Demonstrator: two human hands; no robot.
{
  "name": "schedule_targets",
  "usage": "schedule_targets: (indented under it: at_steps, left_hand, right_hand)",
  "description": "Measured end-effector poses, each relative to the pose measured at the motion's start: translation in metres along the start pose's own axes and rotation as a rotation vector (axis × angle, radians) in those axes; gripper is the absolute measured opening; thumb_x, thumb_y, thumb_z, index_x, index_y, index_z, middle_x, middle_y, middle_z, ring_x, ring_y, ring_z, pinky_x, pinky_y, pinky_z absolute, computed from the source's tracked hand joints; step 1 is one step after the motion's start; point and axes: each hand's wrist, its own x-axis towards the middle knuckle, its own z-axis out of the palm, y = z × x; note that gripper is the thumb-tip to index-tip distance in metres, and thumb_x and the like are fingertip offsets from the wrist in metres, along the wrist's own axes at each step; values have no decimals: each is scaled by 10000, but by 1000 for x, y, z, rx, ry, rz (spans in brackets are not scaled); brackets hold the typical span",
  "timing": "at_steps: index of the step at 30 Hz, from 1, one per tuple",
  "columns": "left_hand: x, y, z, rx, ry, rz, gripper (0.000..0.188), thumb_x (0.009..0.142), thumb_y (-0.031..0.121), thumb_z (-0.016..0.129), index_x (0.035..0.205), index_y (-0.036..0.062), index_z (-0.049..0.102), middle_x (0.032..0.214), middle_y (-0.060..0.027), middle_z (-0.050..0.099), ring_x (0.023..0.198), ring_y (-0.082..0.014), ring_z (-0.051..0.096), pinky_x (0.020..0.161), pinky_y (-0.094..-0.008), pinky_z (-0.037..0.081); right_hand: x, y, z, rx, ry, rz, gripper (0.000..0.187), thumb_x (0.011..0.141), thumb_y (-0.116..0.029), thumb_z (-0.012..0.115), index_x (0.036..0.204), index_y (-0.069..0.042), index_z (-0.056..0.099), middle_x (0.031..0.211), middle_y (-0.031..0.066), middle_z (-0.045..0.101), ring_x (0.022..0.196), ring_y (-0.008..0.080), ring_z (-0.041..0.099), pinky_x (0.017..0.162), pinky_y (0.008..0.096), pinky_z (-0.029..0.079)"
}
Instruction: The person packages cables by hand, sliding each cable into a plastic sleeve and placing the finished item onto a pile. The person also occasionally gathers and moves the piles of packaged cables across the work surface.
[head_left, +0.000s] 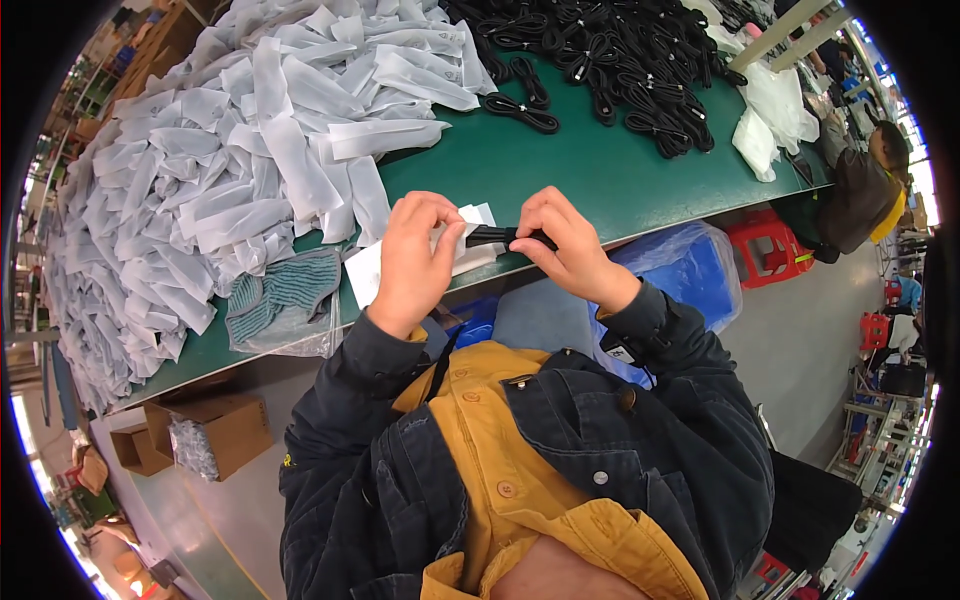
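Close to the table's near edge, a coiled black cable (488,236) stretches between my two hands. My right hand (572,252) pinches its right end between thumb and fingers. The cable's left part lies against a whitish translucent pouch (478,260), and my left hand (415,262) is closed on that pouch with curled fingers. How far the cable is inside the pouch cannot be made out. White sheets or pouches (363,275) stick out beneath my left hand. A large heap of filled pouches (230,150) covers the table's left, and bundled black cables (620,60) lie at the far side.
On the green table (560,165), a striped grey-green knitted cloth (285,290) lies on clear plastic by the edge. White bags (775,115) sit at the right. Below are a plastic-lined blue bin (680,265), a red stool (768,250) and cardboard boxes (235,435). Another person (862,190) sits at right.
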Motion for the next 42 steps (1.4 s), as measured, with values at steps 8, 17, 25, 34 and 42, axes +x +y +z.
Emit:
schedule_targets:
  at_steps: [8,17,25,34,42]
  left_hand:
    - [-1,7,-5,77,-37,116,125,781,-30,676,868,22,603,1011,-104,588,949,-303,556,799,-372,455]
    - [3,4,-12,70,-2,173,139,763,-47,673,863,18,600,1010,-111,583,937,-308,552,796,-379,460]
    - [16,6,-14,-27,-39,0,69,843,7,650,897,21,609,1030,-85,585,901,-214,545,755,-292,442]
    - [44,-5,-27,-428,-86,-233,111,949,126,617,928,17,613,1115,-26,591,931,-95,524,797,-232,429]
    - [53,6,-31,-1015,-139,-558,166,978,159,588,1018,13,658,1034,-43,650,850,-118,587,757,-251,468]
  right_hand:
    - [3,5,-4,1044,-76,1021,271,1037,-280,525,940,-27,516,862,43,522,610,119,450,506,250,354]
    - [-7,-20,8,885,-206,1038,265,1003,-274,588,996,-22,508,879,43,539,610,123,456,513,258,380]
    - [15,-26,-5,-159,-77,-218,283,888,-56,719,1103,-44,535,980,56,583,843,143,577,680,285,498]
    - [39,-24,-4,470,-137,-105,339,885,11,691,1150,16,479,1183,133,548,965,150,593,895,302,514]
    - [58,-43,-4,78,-95,-277,383,839,21,703,1194,-19,567,1187,148,552,888,159,604,778,280,514]
